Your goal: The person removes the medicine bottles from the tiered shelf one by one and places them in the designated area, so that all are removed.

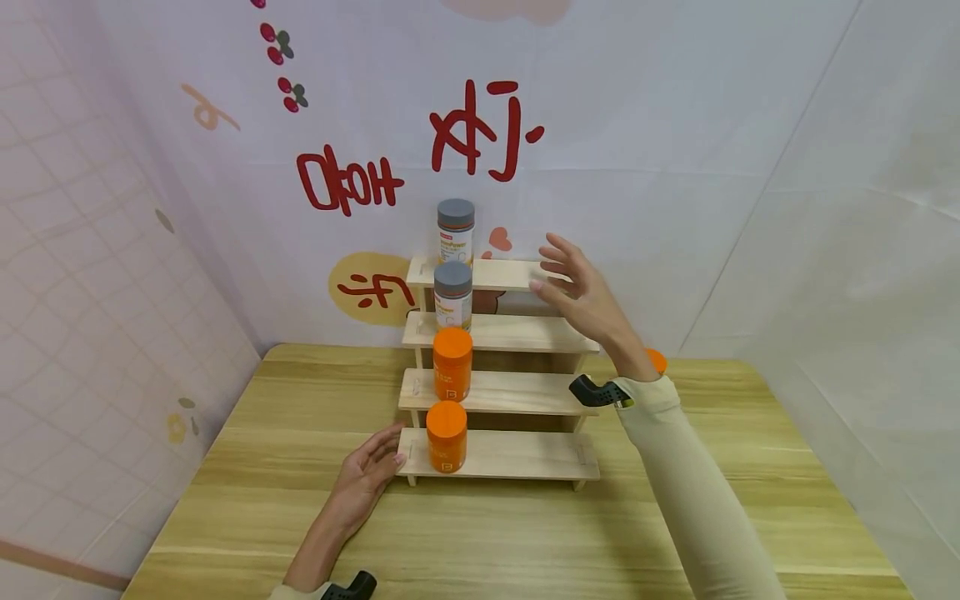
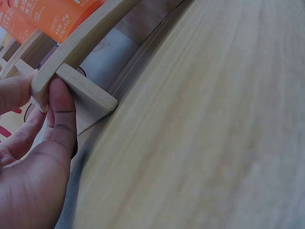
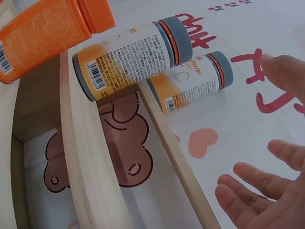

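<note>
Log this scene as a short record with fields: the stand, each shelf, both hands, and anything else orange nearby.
Stand: four-shelf wooden stand on a table
Top shelf: grey-lidded bottle, left of centre
Second shelf: second grey-lidded bottle
Third shelf: orange jar
Bottom shelf: second orange jar
Left hand: pinches the bottom shelf's left end
Right hand: fingers spread, near the top shelf's right end, holding nothing
Other: orange object mostly hidden behind the right arm

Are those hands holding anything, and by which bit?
The left hand pinches the wooden rack by the left end of its lowest shelf. The right hand holds nothing.
</note>
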Action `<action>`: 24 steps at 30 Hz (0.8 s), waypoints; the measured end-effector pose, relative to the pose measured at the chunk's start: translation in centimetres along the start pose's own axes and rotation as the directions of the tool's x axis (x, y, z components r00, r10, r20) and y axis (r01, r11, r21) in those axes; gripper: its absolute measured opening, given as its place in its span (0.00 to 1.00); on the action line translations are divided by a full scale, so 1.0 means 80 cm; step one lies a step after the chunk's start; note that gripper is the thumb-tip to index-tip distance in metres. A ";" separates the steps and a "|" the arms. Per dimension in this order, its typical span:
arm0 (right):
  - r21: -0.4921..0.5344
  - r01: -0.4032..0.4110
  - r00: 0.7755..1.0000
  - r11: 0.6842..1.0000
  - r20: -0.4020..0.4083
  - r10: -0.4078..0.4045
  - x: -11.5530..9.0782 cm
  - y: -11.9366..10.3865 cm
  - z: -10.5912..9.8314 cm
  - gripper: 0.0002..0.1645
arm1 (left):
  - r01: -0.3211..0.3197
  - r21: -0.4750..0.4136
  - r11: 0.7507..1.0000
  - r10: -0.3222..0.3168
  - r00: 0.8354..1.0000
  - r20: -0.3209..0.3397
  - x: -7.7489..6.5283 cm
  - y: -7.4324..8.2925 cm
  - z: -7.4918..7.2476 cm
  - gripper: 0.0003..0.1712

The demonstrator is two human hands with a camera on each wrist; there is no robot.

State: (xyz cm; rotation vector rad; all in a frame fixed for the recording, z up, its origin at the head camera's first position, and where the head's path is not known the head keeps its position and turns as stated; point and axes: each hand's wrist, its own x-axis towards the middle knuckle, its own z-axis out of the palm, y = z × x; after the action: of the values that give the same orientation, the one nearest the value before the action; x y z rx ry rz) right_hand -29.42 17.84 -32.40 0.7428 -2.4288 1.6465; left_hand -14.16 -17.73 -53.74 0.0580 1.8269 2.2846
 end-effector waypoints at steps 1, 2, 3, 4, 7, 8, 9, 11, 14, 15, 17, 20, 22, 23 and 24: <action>-0.008 -0.006 1.000 1.000 0.005 0.006 0.002 -0.001 0.002 0.48 | -0.003 -0.001 1.000 0.003 1.000 0.005 0.000 0.000 0.000 0.38; -0.013 -0.011 1.000 1.000 0.009 0.011 0.005 -0.001 0.004 0.48 | -0.005 -0.002 1.000 0.005 1.000 0.005 0.000 -0.001 -0.001 0.37; -0.014 -0.013 1.000 1.000 0.012 0.013 0.007 -0.002 0.006 0.48 | -0.008 -0.005 1.000 0.008 1.000 0.007 0.000 -0.001 -0.001 0.37; -0.015 -0.015 1.000 1.000 0.017 0.015 0.009 -0.002 0.007 0.48 | -0.010 -0.006 1.000 0.010 1.000 0.004 0.000 -0.001 -0.001 0.37; 0.003 -0.018 0.999 1.000 0.029 0.018 0.017 -0.005 0.013 0.47 | -0.011 -0.009 1.000 0.011 1.000 -0.005 -0.001 -0.001 -0.001 0.37; 0.012 -0.022 0.999 1.000 0.032 0.022 0.019 -0.006 0.015 0.47 | -0.009 -0.011 1.000 0.009 1.000 -0.011 -0.001 -0.001 -0.001 0.37; 0.019 -0.024 0.999 1.000 0.036 0.024 0.022 -0.006 0.017 0.47 | -0.010 -0.012 1.000 0.009 1.000 -0.013 -0.001 -0.001 -0.001 0.37; 0.028 -0.030 0.999 0.999 0.038 0.029 0.027 -0.006 0.021 0.46 | -0.006 -0.015 1.000 0.006 1.000 -0.018 -0.001 0.000 -0.001 0.37; 0.026 -0.036 0.999 0.999 0.034 0.035 0.036 -0.004 0.026 0.46 | 0.004 -0.020 1.000 -0.004 1.000 -0.019 -0.002 0.000 -0.001 0.37; 0.032 -0.037 0.999 0.999 0.031 0.036 0.039 -0.004 0.027 0.45 | 0.006 -0.020 1.000 -0.006 1.000 -0.015 -0.001 0.001 -0.001 0.37; 0.031 -0.043 0.999 0.999 0.026 0.043 0.044 -0.003 0.029 0.45 | 0.013 -0.020 1.000 -0.013 1.000 -0.010 -0.001 0.001 -0.001 0.37; 0.018 -0.062 0.998 0.998 0.021 0.062 0.051 -0.003 0.034 0.45 | 0.015 -0.020 1.000 -0.016 1.000 -0.005 0.000 0.000 -0.001 0.38; -0.003 -0.078 0.997 0.997 0.021 0.078 0.055 -0.004 0.038 0.45 | 0.017 -0.022 1.000 -0.017 1.000 -0.005 0.000 0.000 -0.001 0.38; -0.013 -0.085 0.996 0.996 0.021 0.086 0.057 -0.004 0.040 0.45 | 0.017 -0.022 1.000 -0.017 1.000 -0.004 0.001 -0.001 -0.001 0.38; -0.021 -0.092 0.995 0.996 0.022 0.092 0.059 -0.005 0.042 0.45 | 0.017 -0.023 1.000 -0.017 1.000 -0.005 0.001 -0.001 -0.002 0.38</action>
State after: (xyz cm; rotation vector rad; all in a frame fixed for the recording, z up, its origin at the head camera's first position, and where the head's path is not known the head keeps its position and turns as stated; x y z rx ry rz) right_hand -32.80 13.16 -31.73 0.6603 -2.5274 1.6524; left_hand -14.21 -17.82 -53.86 0.0325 1.7962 2.2965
